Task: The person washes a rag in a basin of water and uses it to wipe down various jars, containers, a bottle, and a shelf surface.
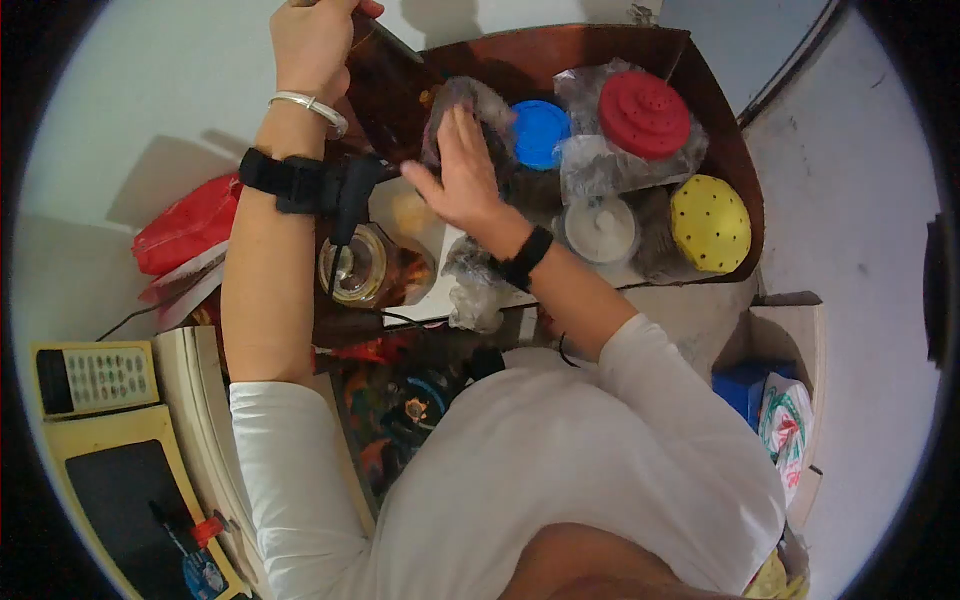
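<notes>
At the top left, my left hand (pixel 315 50) is closed at the upper edge of a dark brown, shiny object (pixel 388 85); its kind is unclear and some of my fingers are hidden. My right hand (pixel 462 178) has its fingers stretched out and thumb apart. Those fingers lie against a clear plastic bag with dark contents (pixel 485 100), beside the brown object. Below my hands stands a glass jar (pixel 360 268) with reddish-brown contents. A crumpled clear plastic bag (pixel 478 300) sits under my right wrist.
A brown-walled tray (pixel 740 140) holds a blue lid (pixel 541 134), a red stepped lid (pixel 645 115), a whitish round lid (pixel 600 230) and a yellow dotted lid (pixel 711 224). Left are a red bag (pixel 185 225) and a yellow microwave (pixel 95 425). A wooden box (pixel 790 335) stands right.
</notes>
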Tool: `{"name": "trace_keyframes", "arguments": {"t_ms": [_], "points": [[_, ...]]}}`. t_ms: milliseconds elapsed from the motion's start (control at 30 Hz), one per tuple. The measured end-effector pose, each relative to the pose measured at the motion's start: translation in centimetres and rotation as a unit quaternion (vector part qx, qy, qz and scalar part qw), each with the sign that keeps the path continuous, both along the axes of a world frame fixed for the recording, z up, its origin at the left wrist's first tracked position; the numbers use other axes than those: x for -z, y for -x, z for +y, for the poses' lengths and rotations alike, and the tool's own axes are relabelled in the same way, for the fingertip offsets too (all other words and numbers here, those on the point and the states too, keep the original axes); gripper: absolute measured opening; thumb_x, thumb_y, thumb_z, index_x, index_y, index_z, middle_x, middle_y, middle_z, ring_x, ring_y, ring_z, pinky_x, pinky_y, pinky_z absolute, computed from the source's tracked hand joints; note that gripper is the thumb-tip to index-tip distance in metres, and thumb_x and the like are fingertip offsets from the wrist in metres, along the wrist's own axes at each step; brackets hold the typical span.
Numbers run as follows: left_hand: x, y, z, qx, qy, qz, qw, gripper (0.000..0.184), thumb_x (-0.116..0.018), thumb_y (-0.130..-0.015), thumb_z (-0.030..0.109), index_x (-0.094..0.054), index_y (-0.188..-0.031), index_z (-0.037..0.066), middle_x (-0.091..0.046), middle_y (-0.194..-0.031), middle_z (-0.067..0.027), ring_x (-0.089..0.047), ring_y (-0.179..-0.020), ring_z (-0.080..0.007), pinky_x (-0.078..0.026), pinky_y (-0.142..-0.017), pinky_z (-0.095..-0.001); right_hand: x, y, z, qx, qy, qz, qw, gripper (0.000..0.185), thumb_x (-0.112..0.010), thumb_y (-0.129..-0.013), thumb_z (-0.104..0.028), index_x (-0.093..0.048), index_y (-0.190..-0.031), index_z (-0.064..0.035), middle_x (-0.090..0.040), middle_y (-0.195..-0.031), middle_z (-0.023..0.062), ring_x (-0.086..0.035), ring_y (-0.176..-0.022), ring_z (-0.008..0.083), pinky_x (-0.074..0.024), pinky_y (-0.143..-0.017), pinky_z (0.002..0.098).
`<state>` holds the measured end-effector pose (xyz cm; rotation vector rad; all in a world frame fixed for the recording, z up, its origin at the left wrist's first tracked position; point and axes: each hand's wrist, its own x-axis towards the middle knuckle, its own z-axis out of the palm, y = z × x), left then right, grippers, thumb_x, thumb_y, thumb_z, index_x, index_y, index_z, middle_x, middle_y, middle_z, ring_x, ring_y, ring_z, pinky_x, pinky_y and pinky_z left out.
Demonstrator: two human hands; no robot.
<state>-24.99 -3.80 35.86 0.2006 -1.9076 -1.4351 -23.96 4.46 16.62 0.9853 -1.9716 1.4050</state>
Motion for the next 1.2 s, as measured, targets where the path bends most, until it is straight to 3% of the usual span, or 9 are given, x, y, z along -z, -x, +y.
{"name": "trace_keyframes", "arguments": {"t_ms": [333, 533, 667, 800, 933, 1033, 1067, 1100, 1200], "points": [[0.4, 0.5, -0.3, 0.006, 0.018, 0.014, 1.000, 0.027, -0.061, -0.080, 0.021, -0.051, -0.058, 0.008, -0.053, -0.052, -0.0030, -0.044, -0.044, -0.0089, -0.034, -0.042, -0.0235, 2.8, -5.4, 1.2, -0.156, -0.148, -0.207, 0.954, 0.063, -0.054, -0.079, -0.038, -0.037, -0.112, 0.0123, -0.037, -0.115, 0.0313, -0.031, -0.114, 0.0456, -0.0211, -0.100, 0.0466], [0.3, -0.1, -0.3, -0.011, -0.008, 0.000, 1.000, 0.027, -0.061, -0.079, 0.021, -0.051, -0.058, 0.008, -0.052, -0.052, -0.0030, -0.044, -0.043, -0.0093, -0.033, -0.042, -0.0235, 0.7, 0.4, -0.2, -0.045, 0.087, -0.125, 0.987, 0.057, -0.054, -0.080, -0.031, -0.037, -0.109, 0.0150, -0.033, -0.120, 0.0349, -0.028, -0.118, 0.0457, -0.0227, -0.099, 0.0471], [0.3, 0.4, -0.5, -0.025, 0.002, -0.001, 1.000, 0.026, -0.061, -0.079, 0.020, -0.051, -0.058, 0.008, -0.052, -0.053, -0.0030, -0.044, -0.043, -0.0097, -0.032, -0.042, -0.0231, 3.0, -1.9, -0.4, -0.053, 0.029, -0.057, 0.997, 0.052, -0.055, -0.078, -0.029, -0.041, -0.102, 0.0147, -0.032, -0.119, 0.0370, -0.026, -0.118, 0.0473, -0.0160, -0.101, 0.0501], [0.3, 0.3, 0.1, -0.012, -0.014, 0.003, 1.000, 0.027, -0.061, -0.079, 0.020, -0.051, -0.058, 0.008, -0.052, -0.054, -0.0031, -0.045, -0.044, -0.0098, -0.033, -0.042, -0.0230, 3.6, -4.2, 0.7, -0.143, -0.113, -0.084, 0.980, 0.042, -0.055, -0.076, -0.025, -0.046, -0.103, 0.0056, -0.043, -0.112, 0.0251, -0.036, -0.108, 0.0462, -0.0239, -0.093, 0.0537], [0.4, 0.2, -0.2, -0.005, -0.008, 0.018, 1.000, 0.027, -0.062, -0.079, 0.019, -0.051, -0.057, 0.007, -0.054, -0.055, -0.0039, -0.047, -0.046, -0.0101, -0.035, -0.044, -0.0240, -1.2, 0.6, -0.6, -0.130, -0.020, -0.030, 0.991, 0.038, -0.050, -0.079, -0.017, -0.043, -0.112, 0.0005, -0.047, -0.111, 0.0243, -0.044, -0.101, 0.0426, -0.0308, -0.086, 0.0530], [0.4, 0.1, -0.5, -0.004, 0.016, 0.022, 1.000, 0.026, -0.062, -0.078, 0.019, -0.052, -0.057, 0.006, -0.054, -0.054, -0.0041, -0.047, -0.046, -0.0103, -0.036, -0.044, -0.0244, -8.2, 5.5, -1.9, -0.151, 0.146, -0.022, 0.977, 0.039, -0.042, -0.084, -0.015, -0.039, -0.121, -0.0011, -0.049, -0.112, 0.0208, -0.050, -0.098, 0.0346, -0.0414, -0.082, 0.0376], [0.4, 0.1, -0.5, -0.002, 0.013, 0.030, 0.999, 0.026, -0.063, -0.078, 0.018, -0.052, -0.058, 0.006, -0.053, -0.054, -0.0040, -0.047, -0.046, -0.0104, -0.036, -0.044, -0.0245, -8.4, 8.1, -2.3, -0.215, 0.036, -0.042, 0.975, 0.034, -0.038, -0.088, -0.020, -0.046, -0.116, -0.0041, -0.055, -0.107, 0.0142, -0.054, -0.095, 0.0253, -0.0443, -0.079, 0.0325], [0.5, 0.0, -0.5, -0.003, 0.013, 0.030, 0.999, 0.026, -0.063, -0.078, 0.018, -0.052, -0.058, 0.006, -0.053, -0.054, -0.0040, -0.047, -0.046, -0.0104, -0.036, -0.044, -0.0245, -7.2, 10.6, -2.1, -0.455, 0.178, -0.354, 0.798, 0.032, -0.037, -0.088, -0.021, -0.049, -0.114, -0.0058, -0.057, -0.104, 0.0111, -0.055, -0.093, 0.0214, -0.0446, -0.078, 0.0300], [0.5, 0.0, -0.7, -0.023, 0.004, 0.035, 0.999, 0.026, -0.063, -0.078, 0.019, -0.052, -0.057, 0.006, -0.053, -0.054, -0.0042, -0.047, -0.046, -0.0109, -0.036, -0.045, -0.0245, -5.8, 9.6, -3.0, -0.449, 0.300, -0.546, 0.640, 0.028, -0.038, -0.090, -0.023, -0.053, -0.108, -0.0099, -0.059, -0.099, 0.0030, -0.056, -0.090, 0.0144, -0.0447, -0.075, 0.0255]]}}
